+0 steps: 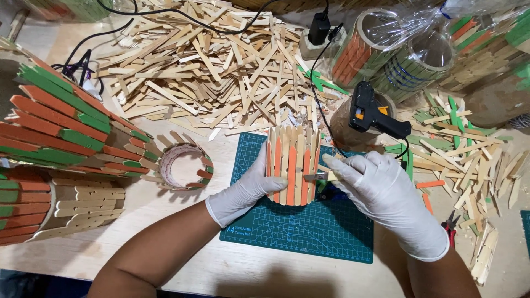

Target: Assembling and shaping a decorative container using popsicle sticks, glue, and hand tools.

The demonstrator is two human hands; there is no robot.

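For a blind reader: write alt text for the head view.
Two gloved hands work on a stick-clad cylinder over a green cutting mat: left hand steadies it, right hand presses a small blade against it. Loose wooden sticks are heaped behind.

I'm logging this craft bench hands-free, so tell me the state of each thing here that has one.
Stick-clad holder: lying on the cutting mat, partly orange.
Left hand: gloved, gripping the holder.
Right hand: gloved, pressing a small blade to it.
Glue gun: set down, corded.
Loose sticks: heaped.

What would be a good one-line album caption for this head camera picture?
Gloved left hand steadies a stick-clad holder on a green cutting mat while the right hand presses a stick to it.
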